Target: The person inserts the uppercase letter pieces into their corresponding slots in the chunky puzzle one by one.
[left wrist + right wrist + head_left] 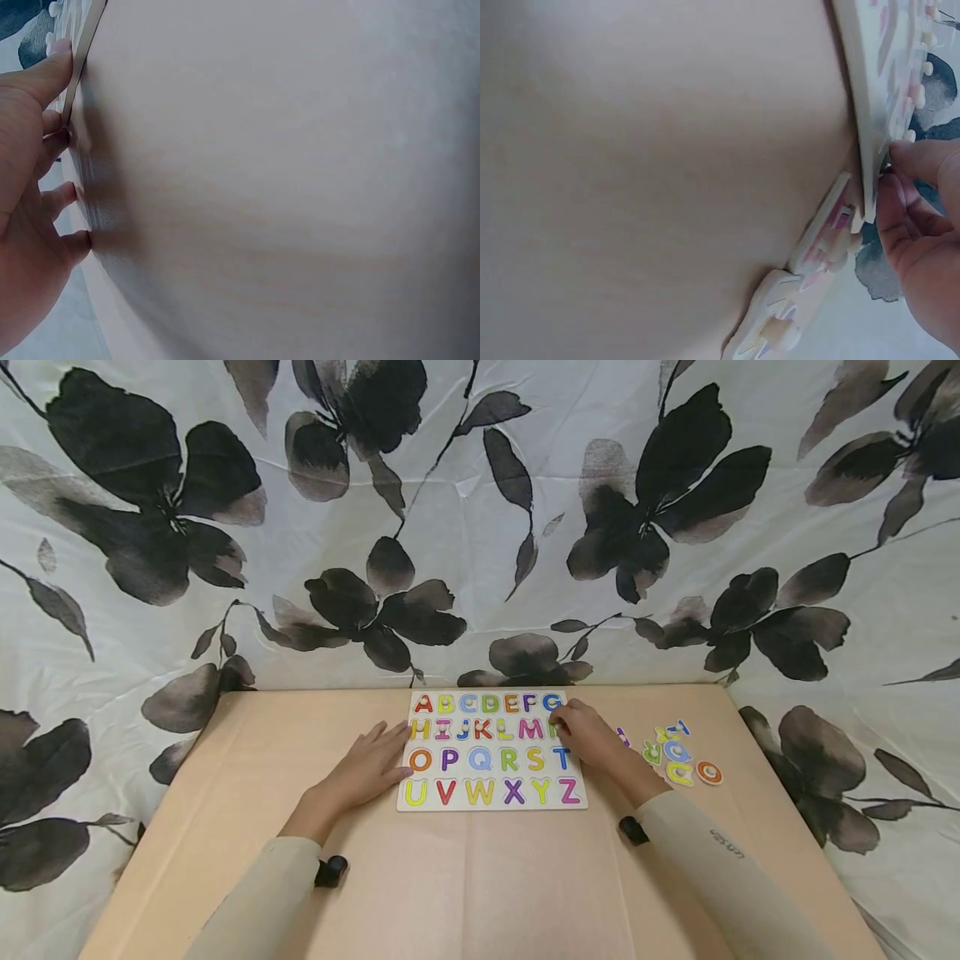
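**Alphabet puzzle board steadied and worked at its right edge**

In the head view, a flat alphabet puzzle board [491,750] is seen at centre on a tan table [480,877]. The left hand [369,768] is laid flat, fingers straight, against the board's left edge, seemingly to steady it. The right hand [588,733] is curled over the right end of the second row; any held piece is hidden. Loose letter pieces [675,756] are scattered right of it.

In the left wrist view, straight fingertips [64,56] are pressed to the thin edge at upper left.

In the right wrist view, fingers [900,187] are pinched at the board's pegged rim at right.
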